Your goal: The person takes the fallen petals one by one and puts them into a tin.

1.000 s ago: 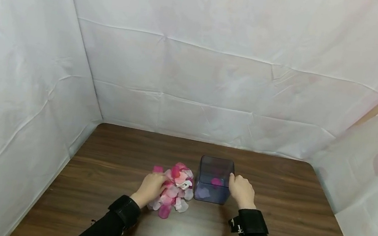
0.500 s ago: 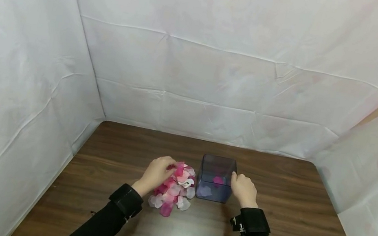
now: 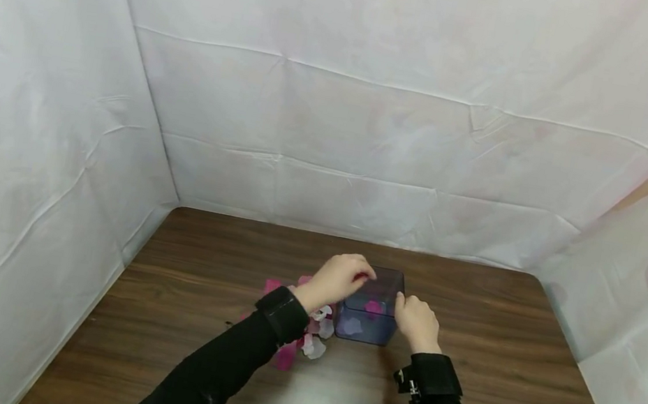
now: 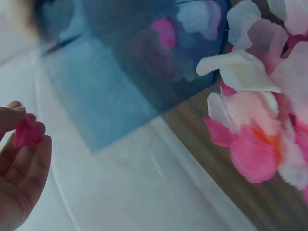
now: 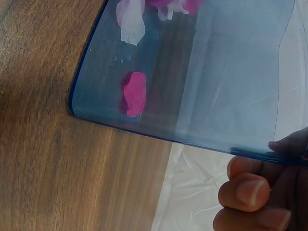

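Note:
A translucent blue box, open at the top, stands on the table with a bright pink petal and a pale one at its bottom. My right hand pinches the box's right wall at the rim, thumb inside and fingers outside. Over the box's left rim is my left hand. Between its thumb and fingers it pinches a deep pink petal. A heap of fabric petals, pink, white and peach, lies left of the box, partly hidden under my left forearm in the head view.
The dark wood-grain table carries the box and heap near its middle. White cloth hangs behind the table and along both sides.
My left hand has lifted from the petal heap and moved right to above the box, carrying a pink petal. The right hand has stayed on the box wall.

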Motion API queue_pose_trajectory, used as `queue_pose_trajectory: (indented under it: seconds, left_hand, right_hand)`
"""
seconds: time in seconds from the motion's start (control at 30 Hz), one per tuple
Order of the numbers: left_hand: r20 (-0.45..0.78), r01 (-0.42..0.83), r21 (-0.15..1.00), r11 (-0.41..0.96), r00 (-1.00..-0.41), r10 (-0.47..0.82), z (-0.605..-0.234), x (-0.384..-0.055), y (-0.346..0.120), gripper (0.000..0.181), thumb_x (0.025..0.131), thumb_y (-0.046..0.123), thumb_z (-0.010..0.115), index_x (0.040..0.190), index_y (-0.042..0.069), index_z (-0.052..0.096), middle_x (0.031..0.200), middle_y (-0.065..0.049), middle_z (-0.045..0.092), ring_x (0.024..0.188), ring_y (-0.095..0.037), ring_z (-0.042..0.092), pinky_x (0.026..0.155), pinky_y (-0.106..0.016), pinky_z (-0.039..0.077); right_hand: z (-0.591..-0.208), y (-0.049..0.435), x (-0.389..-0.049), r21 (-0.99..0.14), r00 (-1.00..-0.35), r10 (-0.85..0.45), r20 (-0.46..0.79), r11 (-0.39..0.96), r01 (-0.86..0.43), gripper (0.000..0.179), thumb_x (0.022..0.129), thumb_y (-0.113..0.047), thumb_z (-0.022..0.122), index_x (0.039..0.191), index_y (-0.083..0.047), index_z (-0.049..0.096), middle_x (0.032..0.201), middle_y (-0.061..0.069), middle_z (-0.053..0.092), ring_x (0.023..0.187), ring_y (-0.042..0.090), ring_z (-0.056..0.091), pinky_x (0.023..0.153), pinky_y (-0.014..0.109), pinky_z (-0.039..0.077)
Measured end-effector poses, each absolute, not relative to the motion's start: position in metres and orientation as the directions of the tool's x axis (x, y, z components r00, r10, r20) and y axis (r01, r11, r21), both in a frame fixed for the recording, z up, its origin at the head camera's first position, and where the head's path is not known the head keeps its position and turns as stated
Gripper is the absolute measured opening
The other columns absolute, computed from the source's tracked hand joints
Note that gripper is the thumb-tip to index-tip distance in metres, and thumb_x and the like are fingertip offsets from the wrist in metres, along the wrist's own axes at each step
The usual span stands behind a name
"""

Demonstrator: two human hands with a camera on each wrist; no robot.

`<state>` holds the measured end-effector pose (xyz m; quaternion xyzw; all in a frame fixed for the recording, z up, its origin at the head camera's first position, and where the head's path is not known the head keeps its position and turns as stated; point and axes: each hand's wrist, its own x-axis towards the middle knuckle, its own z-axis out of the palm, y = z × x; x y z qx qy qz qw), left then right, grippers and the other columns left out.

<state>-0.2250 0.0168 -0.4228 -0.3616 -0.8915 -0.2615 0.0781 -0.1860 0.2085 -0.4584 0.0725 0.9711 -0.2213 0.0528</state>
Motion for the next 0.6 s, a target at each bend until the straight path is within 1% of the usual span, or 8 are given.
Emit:
queue_pose_trajectory:
  seconds: [0.1,0.17,0.27,0.33,0.43,0.47,0.6]
  left_hand:
    - [0.248,0.734,0.292,0.613,-0.677,0.693,-0.427,-0.226,0.036,0.016,0.091,0.009,0.060,0.099,0.013,0.073,0.099,0.002,0.070,0.091,-0.010,0.065,0.079,-0.020,0.051]
    - [0.208,0.751,0.246,0.612,-0.658,0.724,-0.432,-0.226,0.044,0.017,0.090,0.008,0.059,0.098,0.015,0.074,0.097,0.004,0.072,0.090,-0.009,0.066,0.078,-0.019,0.051]
    - [0.175,0.752,0.207,0.626,-0.657,0.733,-0.441,-0.225,0.052,0.019,0.089,0.007,0.060,0.095,0.017,0.075,0.094,0.006,0.073,0.087,-0.008,0.067,0.076,-0.020,0.052]
    - [0.158,0.747,0.196,0.635,-0.663,0.732,-0.446,-0.226,0.053,0.021,0.087,0.006,0.060,0.096,0.018,0.076,0.095,0.007,0.073,0.087,-0.007,0.067,0.075,-0.020,0.052]
    - [0.131,0.741,0.191,0.644,-0.669,0.732,-0.449,-0.226,0.054,0.025,0.086,0.005,0.061,0.102,0.019,0.075,0.100,0.008,0.072,0.089,-0.006,0.067,0.075,-0.020,0.053]
    - [0.122,0.740,0.189,0.646,-0.670,0.732,-0.449,-0.227,0.054,0.026,0.086,0.006,0.062,0.106,0.020,0.073,0.103,0.008,0.072,0.085,-0.005,0.066,0.073,-0.019,0.052]
    - [0.108,0.739,0.162,0.654,-0.672,0.733,-0.445,-0.227,0.055,0.032,0.088,0.015,0.065,0.119,0.021,0.067,0.111,0.007,0.070,0.078,-0.004,0.062,0.071,-0.020,0.052]
  right_hand:
    - [-0.459,0.209,-0.187,-0.411,-0.985,0.115,-0.131,0.898,0.160,0.046,0.101,-0.029,0.029,0.071,-0.005,0.054,0.081,0.019,0.062,0.071,0.032,0.060,0.058,0.040,0.041]
    - [-0.459,0.208,-0.188,-0.409,-0.985,0.114,-0.130,0.899,0.158,0.046,0.101,-0.029,0.030,0.072,-0.004,0.055,0.082,0.020,0.062,0.072,0.033,0.060,0.058,0.040,0.041]
    - [-0.458,0.208,-0.187,-0.422,-0.985,0.111,-0.133,0.893,0.158,0.046,0.101,-0.029,0.030,0.072,-0.003,0.056,0.082,0.021,0.062,0.072,0.034,0.060,0.058,0.040,0.040]
    - [-0.459,0.207,-0.187,-0.424,-0.986,0.115,-0.122,0.892,0.156,0.046,0.100,-0.029,0.030,0.075,-0.002,0.057,0.086,0.023,0.063,0.076,0.037,0.061,0.059,0.041,0.042]
    - [-0.460,0.207,-0.186,-0.428,-0.986,0.118,-0.120,0.890,0.159,0.046,0.100,-0.029,0.029,0.074,-0.003,0.057,0.086,0.023,0.063,0.077,0.037,0.061,0.059,0.041,0.042]
    - [-0.460,0.208,-0.187,-0.426,-0.986,0.117,-0.117,0.891,0.156,0.046,0.100,-0.029,0.029,0.074,-0.003,0.057,0.086,0.023,0.064,0.077,0.037,0.061,0.059,0.041,0.042]
    - [-0.459,0.210,-0.187,-0.423,-0.987,0.102,-0.127,0.894,0.147,0.045,0.101,-0.028,0.030,0.079,-0.002,0.060,0.084,0.020,0.064,0.075,0.035,0.061,0.058,0.040,0.042]
